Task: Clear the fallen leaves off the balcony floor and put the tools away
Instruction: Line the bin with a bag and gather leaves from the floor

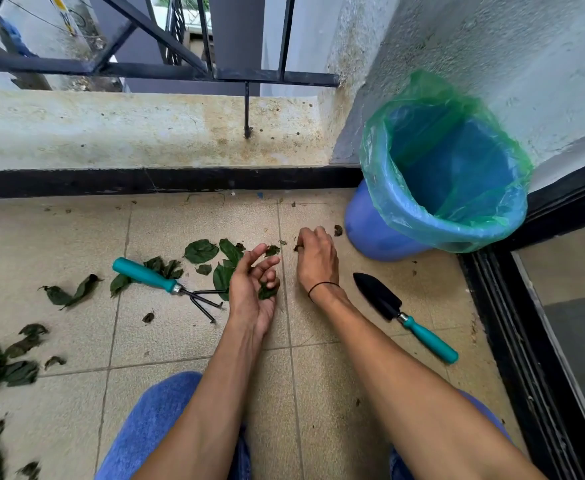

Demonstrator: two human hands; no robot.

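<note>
Kneeling on the tiled balcony floor (59, 237), a person in blue trousers reaches both bare arms toward the middle of the frame. The left hand (251, 289) lies palm up, its fingers loosely curled in a half-closed grip around a small dark green leaf (267, 292) resting in the palm. The right hand (315, 258), with a thin black band at the wrist, is turned knuckles up just right of it, its grip pinched tight on a small dark leaf scrap (298, 247) at the fingertips. More fallen leaves (201, 251) lie scattered on the floor just above and left of the left hand, and others trail down the lower left edge of the frame. A hand rake (166, 282) with a teal handle and black prongs lies on the floor left of the left hand, its prongs pointing toward that wrist. A black trowel (402, 315) with a teal handle lies right of the right forearm, blade toward the top of the frame. In the upper right, a blue bin (381, 230) lined with a green plastic bag (436, 98) stands in the corner against the wall, close to the right hand. A black metal railing (145, 71) crosses the top of the frame above a stained concrete ledge (111, 129).
</note>
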